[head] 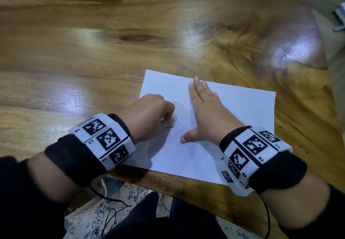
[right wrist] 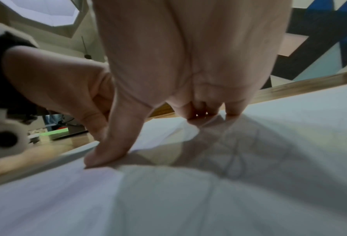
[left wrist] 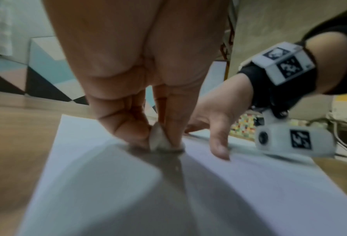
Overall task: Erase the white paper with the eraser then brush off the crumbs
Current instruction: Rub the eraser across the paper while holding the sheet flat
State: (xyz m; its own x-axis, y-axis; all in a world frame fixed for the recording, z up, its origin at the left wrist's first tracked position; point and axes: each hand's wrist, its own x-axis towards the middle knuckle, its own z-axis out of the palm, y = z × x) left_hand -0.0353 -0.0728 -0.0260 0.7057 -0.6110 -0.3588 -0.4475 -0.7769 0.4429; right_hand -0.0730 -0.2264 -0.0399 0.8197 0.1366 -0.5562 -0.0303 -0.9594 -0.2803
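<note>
The wooden counter point(head: 130, 56) is glossy, with a dark knot in the grain ahead of the hands and bright glare patches. Below its near edge shows a speckled floor point(head: 130, 188) with thin black cables point(head: 110, 218). Beyond the hands stands a wall point(left wrist: 47, 63) patterned in teal, black and pale triangles. A blurred grey object point(head: 339, 18) sits far right.

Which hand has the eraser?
The left hand: its curled fingers pinch the eraser against the white paper. The right hand lies flat on the sheet, holding nothing.
</note>
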